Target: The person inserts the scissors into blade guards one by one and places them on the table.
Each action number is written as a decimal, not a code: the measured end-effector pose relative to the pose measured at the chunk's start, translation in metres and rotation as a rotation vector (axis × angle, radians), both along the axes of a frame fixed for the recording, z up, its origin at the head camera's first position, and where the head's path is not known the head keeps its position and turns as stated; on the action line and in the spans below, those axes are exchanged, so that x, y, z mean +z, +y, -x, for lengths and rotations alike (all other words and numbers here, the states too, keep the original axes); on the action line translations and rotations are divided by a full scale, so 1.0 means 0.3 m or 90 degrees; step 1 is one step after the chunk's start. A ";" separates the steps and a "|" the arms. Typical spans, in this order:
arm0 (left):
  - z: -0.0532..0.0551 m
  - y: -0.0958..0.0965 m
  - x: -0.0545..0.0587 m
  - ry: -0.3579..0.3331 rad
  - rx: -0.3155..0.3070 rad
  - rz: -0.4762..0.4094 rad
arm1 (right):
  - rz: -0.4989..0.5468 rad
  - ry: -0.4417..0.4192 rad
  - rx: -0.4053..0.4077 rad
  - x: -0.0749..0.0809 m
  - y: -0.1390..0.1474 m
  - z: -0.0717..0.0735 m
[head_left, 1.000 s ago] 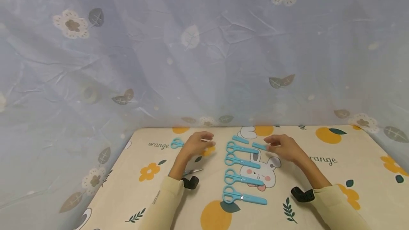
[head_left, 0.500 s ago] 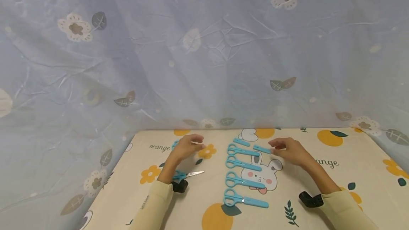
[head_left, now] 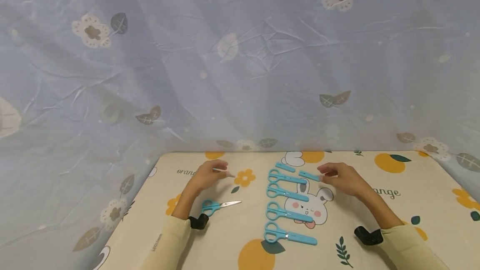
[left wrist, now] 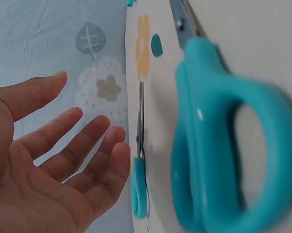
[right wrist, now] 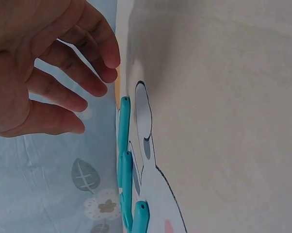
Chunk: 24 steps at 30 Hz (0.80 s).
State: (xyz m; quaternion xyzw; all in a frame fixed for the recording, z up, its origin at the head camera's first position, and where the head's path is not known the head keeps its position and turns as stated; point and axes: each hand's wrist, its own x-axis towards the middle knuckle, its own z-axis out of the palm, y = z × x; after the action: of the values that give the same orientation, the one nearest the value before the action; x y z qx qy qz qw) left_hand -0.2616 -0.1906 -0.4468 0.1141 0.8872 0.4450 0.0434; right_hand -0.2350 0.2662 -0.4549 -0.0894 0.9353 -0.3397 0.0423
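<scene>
My left hand [head_left: 206, 174] hovers palm inward above the table's left side, thumb and fingers spread with nothing between them. Beneath its wrist lies an uncovered pair of blue-handled scissors [head_left: 211, 206], its blade pointing right; it looms large in the left wrist view. Another bare-bladed pair of scissors [left wrist: 138, 189] lies farther back, mostly hidden behind that hand in the head view. My right hand [head_left: 341, 176] is loosely curved, its fingertips right by the end of a loose blue blade cover [head_left: 309, 176]. A second blade cover [head_left: 285, 167] lies just left of it.
Down the middle runs a column of several blue scissors [head_left: 275, 211] with covered blades, handles to the left. The patterned tablecloth [head_left: 375, 236] carries printed oranges, flowers and a rabbit. A floral curtain [head_left: 240, 74] rises behind the table and along its sides.
My left hand has moved left, away from the column, bringing the nearer uncovered scissors into full view. The right hand has shifted slightly right, off the end of the loose blade cover.
</scene>
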 end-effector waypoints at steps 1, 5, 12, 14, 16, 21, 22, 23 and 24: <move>-0.003 -0.009 0.000 -0.003 0.002 -0.001 | 0.000 0.001 0.002 -0.001 0.001 0.002; -0.014 -0.041 -0.001 -0.012 0.010 0.000 | 0.007 0.005 0.009 -0.003 0.005 0.007; -0.056 -0.092 -0.004 -0.032 0.033 0.011 | 0.016 0.007 0.015 -0.011 0.004 0.019; -0.071 -0.104 -0.006 -0.029 0.030 0.011 | 0.020 0.006 0.016 -0.015 0.000 0.023; -0.085 -0.115 -0.008 -0.030 0.028 0.004 | 0.023 0.005 0.020 -0.020 -0.004 0.027; -0.118 -0.136 -0.017 -0.037 0.039 0.003 | 0.020 0.005 0.020 -0.035 -0.018 0.039; -0.124 -0.138 -0.018 -0.040 0.042 0.004 | 0.019 0.004 0.017 -0.037 -0.020 0.041; -0.129 -0.140 -0.019 -0.043 0.045 0.004 | 0.017 0.004 0.015 -0.039 -0.023 0.044; -0.133 -0.142 -0.020 -0.046 0.047 0.004 | 0.013 0.004 0.014 -0.040 -0.026 0.047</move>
State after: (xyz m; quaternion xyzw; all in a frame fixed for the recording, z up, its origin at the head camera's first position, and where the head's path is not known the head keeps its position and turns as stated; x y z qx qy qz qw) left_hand -0.2216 -0.2332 -0.4527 0.0651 0.8901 0.4473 0.0593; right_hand -0.2491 0.2585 -0.4668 -0.1009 0.9310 -0.3484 0.0419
